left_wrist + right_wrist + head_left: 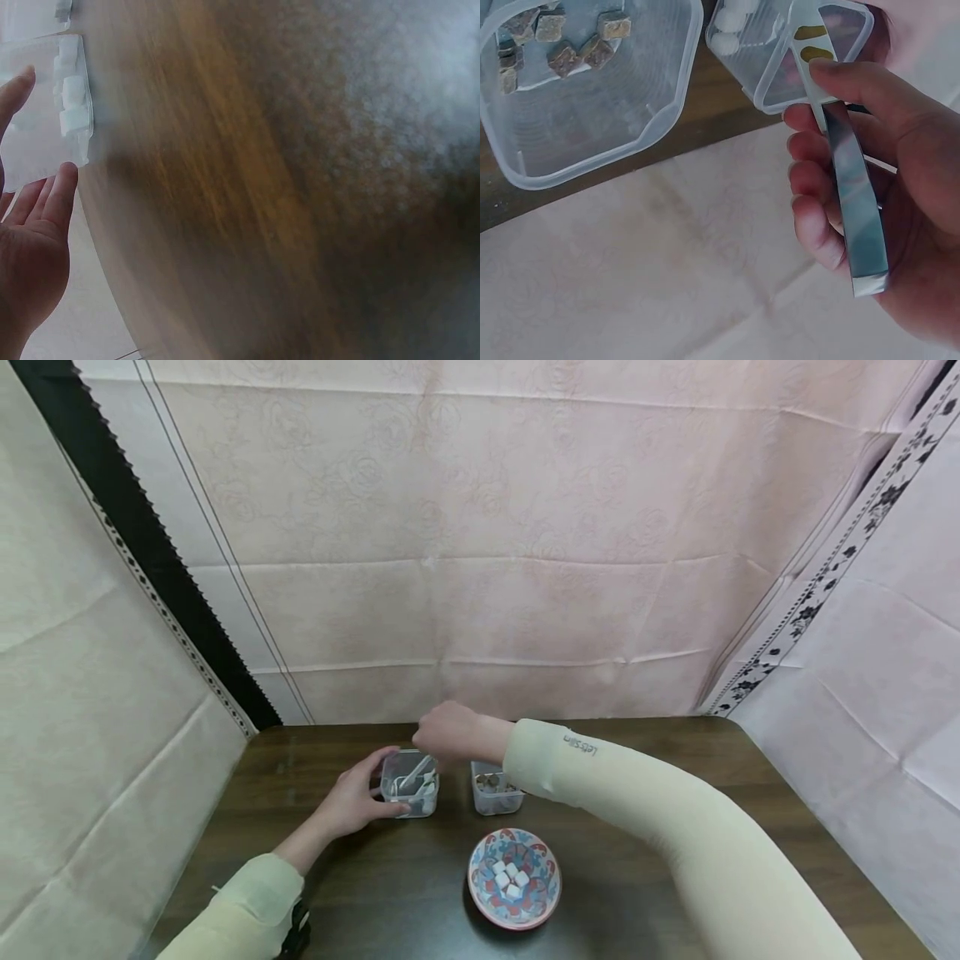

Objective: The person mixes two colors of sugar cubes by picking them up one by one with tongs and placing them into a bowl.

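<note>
My left hand (352,806) holds a small clear plastic container (427,807) by its sides, thumb at the front and fingers round the far left. White cubes (73,91) show through its wall in the left wrist view. Over it, my right hand (455,732) pinches silver metal tweezers (859,206) with slots, thumb on top and fingers curled beneath. The tweezers point down into this container, and their tips are hidden in the right wrist view. To the right stands a second clear container (498,804) with several brown cubes (562,58).
A round patterned bowl (551,868) with several white cubes (512,878) stands nearer on the dark wooden table (390,893). Pale cloth (487,610) hangs behind the table's far edge, with more cloth at both sides. My right forearm reaches across above the second container.
</note>
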Motion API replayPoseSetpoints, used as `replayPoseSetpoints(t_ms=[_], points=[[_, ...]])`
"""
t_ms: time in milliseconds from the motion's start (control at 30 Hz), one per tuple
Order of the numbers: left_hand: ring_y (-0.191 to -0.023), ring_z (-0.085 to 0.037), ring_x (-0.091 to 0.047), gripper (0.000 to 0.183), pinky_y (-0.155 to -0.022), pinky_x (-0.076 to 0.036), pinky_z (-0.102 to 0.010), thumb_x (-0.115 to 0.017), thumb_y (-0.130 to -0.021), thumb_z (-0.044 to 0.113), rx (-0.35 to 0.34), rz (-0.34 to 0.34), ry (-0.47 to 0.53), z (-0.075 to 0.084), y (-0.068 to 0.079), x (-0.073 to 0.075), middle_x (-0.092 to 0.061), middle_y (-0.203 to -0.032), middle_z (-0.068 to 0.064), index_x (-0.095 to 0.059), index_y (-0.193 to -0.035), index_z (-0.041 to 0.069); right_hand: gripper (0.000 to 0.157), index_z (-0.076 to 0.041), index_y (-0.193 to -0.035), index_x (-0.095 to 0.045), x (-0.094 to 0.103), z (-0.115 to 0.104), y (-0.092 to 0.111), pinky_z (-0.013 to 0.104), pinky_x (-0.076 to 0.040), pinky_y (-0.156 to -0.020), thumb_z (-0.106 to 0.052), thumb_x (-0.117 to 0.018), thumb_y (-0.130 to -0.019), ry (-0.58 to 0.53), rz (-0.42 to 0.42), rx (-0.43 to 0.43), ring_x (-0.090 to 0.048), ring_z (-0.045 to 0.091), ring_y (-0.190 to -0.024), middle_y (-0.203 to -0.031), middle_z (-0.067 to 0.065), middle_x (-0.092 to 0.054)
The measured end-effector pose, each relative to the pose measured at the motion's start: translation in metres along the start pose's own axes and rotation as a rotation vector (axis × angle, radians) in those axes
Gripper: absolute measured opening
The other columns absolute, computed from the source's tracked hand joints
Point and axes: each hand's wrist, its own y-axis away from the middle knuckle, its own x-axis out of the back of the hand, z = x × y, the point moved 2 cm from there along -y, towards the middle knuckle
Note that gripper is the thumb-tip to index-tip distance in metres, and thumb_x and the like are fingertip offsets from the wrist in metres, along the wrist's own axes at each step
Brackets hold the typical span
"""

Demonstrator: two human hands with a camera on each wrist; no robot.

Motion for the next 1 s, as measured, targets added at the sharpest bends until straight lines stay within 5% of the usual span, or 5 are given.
replayPoseSetpoints(t_ms=[667, 1000], points=[[-0.14, -0.042, -0.055, 0.096, -0.105, -0.058, -0.047, -0.093, -0.086, 0.022, 0.011, -0.001, 0.012, -0.003, -0.002, 0.0, -0.048, -0.159, -0.023, -0.038, -0.163, 0.008, 0.033, -0.025, -0.121, -0.078, 0.006, -0.014, -0.016, 0.029, -0.062, -0.077, -0.041, -0.082, -0.093, 0.059, -0.032, 0.01, -0.071, 0.013, -0.09, -0.113, -0.007, -0.077], [-0.139, -0.042, -0.055, 0.095, -0.104, -0.058, -0.047, -0.094, -0.085, 0.021, 0.027, 0.005, 0.01, -0.004, -0.001, 0.001, -0.048, -0.157, -0.023, -0.039, -0.162, 0.008, 0.026, -0.024, -0.114, -0.079, -0.001, -0.008, -0.024, 0.031, -0.062, -0.077, -0.038, -0.081, -0.092, 0.029, -0.021, -0.018, -0.07, 0.014, -0.087, -0.105, -0.006, -0.078]])
